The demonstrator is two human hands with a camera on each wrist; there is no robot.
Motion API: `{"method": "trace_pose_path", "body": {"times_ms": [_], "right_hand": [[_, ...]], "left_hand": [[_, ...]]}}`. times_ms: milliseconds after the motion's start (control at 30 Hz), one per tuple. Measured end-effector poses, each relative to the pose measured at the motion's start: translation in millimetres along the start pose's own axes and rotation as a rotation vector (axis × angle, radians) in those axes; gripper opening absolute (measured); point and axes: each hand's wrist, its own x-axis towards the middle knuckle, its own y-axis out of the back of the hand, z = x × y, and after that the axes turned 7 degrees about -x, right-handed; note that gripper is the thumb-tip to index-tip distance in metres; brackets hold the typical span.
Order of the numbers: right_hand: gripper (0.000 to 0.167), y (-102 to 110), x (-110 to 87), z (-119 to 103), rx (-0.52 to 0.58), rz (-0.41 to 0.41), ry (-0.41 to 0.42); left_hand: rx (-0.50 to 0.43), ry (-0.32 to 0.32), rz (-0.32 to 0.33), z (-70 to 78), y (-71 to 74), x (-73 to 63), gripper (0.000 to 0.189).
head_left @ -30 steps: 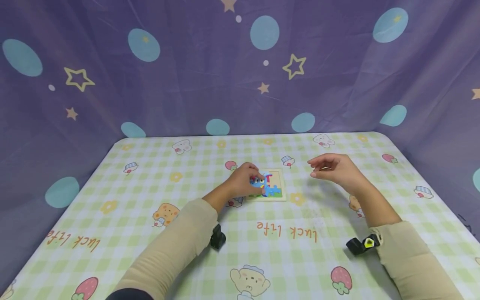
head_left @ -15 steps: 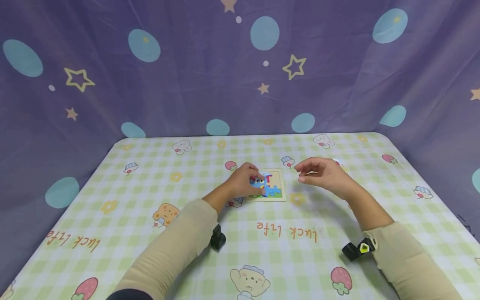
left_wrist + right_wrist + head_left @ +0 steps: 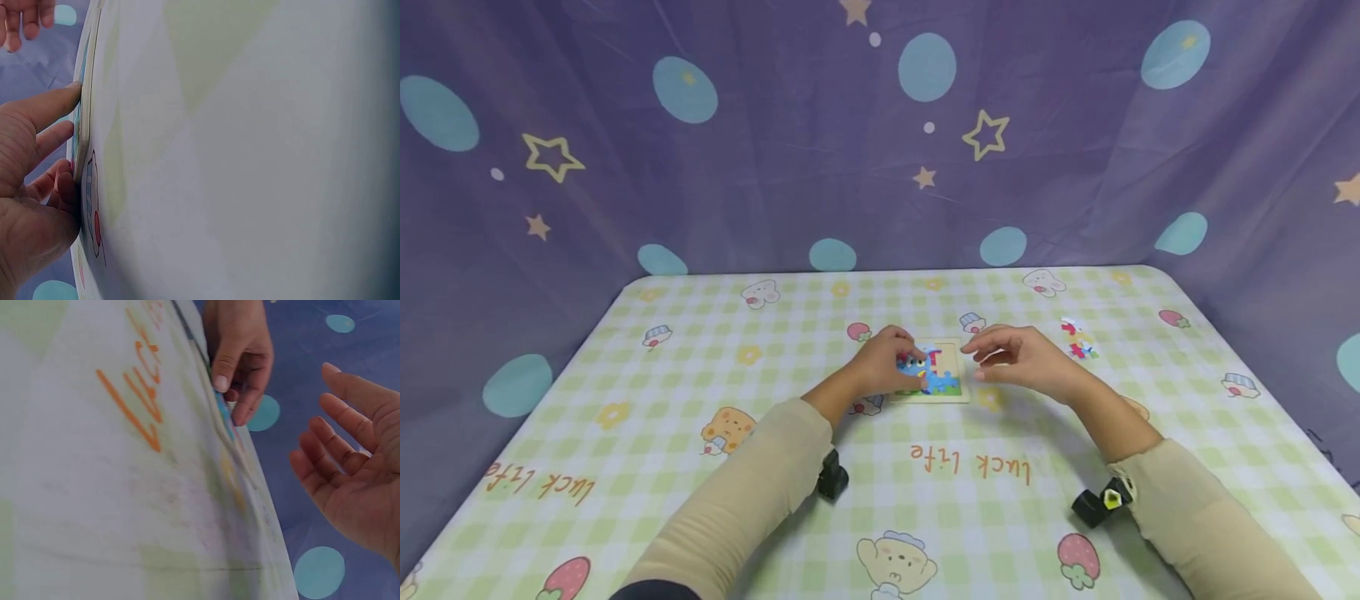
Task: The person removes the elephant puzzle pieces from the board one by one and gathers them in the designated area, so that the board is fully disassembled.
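The puzzle lies flat on the table, under the left hand. It has a pale frame and a blue picture with a bare patch at the upper right. It is probably light and stiff, like thin wood. It may slide on the cloth if bumped, so the frame is a good place to hold it. The loose pieces look small and flat. They are likely hard to pick up and best pinched by their edges.

The left hand holds the puzzle, with its fingers bent and its thumb on the picture. The right hand is just beside the puzzle, up off the table. There is a wide gap between its thumb and fingers, and I see nothing in it.

I count one puzzle, two hands and two black wrist cameras. There are a few loose pieces past the right hand, but they are too small to count. I cannot count the pieces in the frame, because the left hand hides some.
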Motion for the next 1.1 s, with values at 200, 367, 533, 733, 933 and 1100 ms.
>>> {"method": "trace_pose_path", "body": {"times_ms": [200,367,533,733,933,1100], "right_hand": [[0.042,-7,10.0,5,-0.045,-0.058,-0.015],[0.047,-12,17.0,8,-0.097,-0.13,-0.048],[0.046,-18,22.0,14,-0.132,-0.145,-0.076],[0.043,-21,24.1,17,-0.214,-0.154,-0.083],[0.037,-23,27.1,15,-0.322,-0.174,-0.032],[0.034,-24,29.0,15,-0.372,-0.187,-0.019]], "left_hand": [[0.003,-0.007,0.002,-1.1,0.5,0.6,0.043],[0.008,-0.013,0.005,-1.2,0.7,0.4,0.042],[0.006,-0.012,-0.004,0.3,0.8,-0.3,0.042],[0.005,-0.02,-0.007,-0.1,0.7,0.3,0.043],[0.002,-0.023,-0.005,-0.4,0.6,-0.2,0.043],[0.005,-0.021,-0.006,-0.8,0.1,0.4,0.043]]}}
